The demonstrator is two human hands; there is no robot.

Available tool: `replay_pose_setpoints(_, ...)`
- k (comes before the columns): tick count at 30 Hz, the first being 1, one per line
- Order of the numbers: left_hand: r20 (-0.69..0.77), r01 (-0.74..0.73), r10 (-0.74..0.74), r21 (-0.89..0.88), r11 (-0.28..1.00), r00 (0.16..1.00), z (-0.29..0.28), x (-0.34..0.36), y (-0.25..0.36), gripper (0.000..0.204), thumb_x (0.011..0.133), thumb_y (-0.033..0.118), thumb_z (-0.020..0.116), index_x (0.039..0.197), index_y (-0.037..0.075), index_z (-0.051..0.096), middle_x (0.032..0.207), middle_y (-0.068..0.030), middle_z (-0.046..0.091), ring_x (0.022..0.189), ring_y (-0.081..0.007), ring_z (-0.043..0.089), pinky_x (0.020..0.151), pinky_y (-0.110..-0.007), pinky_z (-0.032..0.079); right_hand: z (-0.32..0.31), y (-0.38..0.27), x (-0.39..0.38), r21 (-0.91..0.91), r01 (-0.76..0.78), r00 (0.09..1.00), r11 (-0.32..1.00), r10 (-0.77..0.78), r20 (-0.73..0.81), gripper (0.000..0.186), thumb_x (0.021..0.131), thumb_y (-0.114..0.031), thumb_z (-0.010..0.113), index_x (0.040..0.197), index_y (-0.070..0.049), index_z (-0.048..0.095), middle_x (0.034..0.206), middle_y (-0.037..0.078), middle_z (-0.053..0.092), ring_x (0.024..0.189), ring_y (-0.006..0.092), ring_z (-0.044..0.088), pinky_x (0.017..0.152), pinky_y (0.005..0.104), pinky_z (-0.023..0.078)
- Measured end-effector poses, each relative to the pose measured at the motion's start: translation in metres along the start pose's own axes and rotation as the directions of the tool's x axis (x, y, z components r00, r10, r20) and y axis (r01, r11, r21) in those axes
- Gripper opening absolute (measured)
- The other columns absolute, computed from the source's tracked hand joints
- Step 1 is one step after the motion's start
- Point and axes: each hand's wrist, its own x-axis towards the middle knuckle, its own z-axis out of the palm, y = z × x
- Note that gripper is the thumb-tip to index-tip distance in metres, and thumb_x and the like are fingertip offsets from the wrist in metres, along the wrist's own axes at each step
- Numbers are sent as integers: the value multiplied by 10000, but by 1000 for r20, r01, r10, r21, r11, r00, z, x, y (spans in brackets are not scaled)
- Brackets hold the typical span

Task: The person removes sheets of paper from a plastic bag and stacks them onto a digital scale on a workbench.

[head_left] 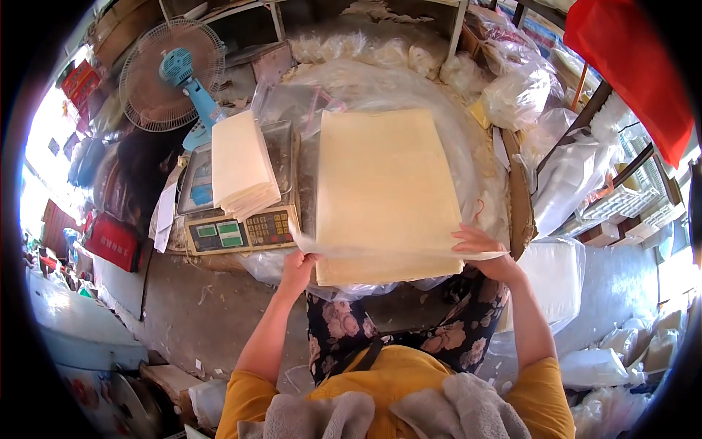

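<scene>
A thick stack of pale yellow sheets (387, 183), likely paper, lies flat before me. A thin translucent sheet (395, 252) stretches across its near end, seen almost edge-on. My left hand (296, 271) is closed, pinching this sheet at the stack's near left corner. My right hand (488, 252) is at the near right corner, fingers apart and pointing left; the sheet's other end crosses it. Whether the right thumb presses on the sheet is hard to see. Left of the stack, a folded bundle of cream sheets (245, 164) rests tilted on a digital scale (241, 233).
A blue fan (178, 73) stands behind the scale. Clear plastic film (365, 84) covers the worktable around the stack. Filled plastic bags (519, 95) crowd the far right, below a red hanging sheet (629, 66). A plastic-wrapped white block (548, 274) stands right of my knees.
</scene>
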Motion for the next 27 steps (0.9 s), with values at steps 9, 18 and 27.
replay_pose_setpoints(9, -276, 207, -94, 417, 885, 957, 35, 53, 37, 464, 845, 318, 668, 1191, 24, 575, 1073, -172, 654, 951, -363, 618, 832, -412, 481, 85, 122, 44, 9, -539, 768, 842, 495, -407, 225, 860, -161, 640, 993, 18, 606, 698, 82, 619, 643, 133, 567, 598, 294, 453)
replay_pose_setpoints(18, 305, -367, 204, 805, 466, 930, 62, 35, 16, 795, 804, 591, 590, 1409, 108, 411, 1502, -210, 275, 1425, -357, 184, 1137, -571, 73, 90, 46, 77, 19, -576, 766, 817, 548, -335, 539, 873, -194, 590, 1372, -92, 414, 1262, 203, 513, 1103, 391, 530, 927, 436, 442)
replay_pose_setpoints(27, 366, -489, 351, 782, 387, 862, 20, 47, 23, 433, 764, 271, 646, 1150, 82, 593, 1240, -159, 578, 1146, -314, 544, 979, -458, 406, 132, 20, 80, -619, -302, 943, 725, 321, -85, 518, 967, -305, 454, 1439, -127, 337, 1511, 146, 261, 1404, 352, 217, 1084, 613, 201)
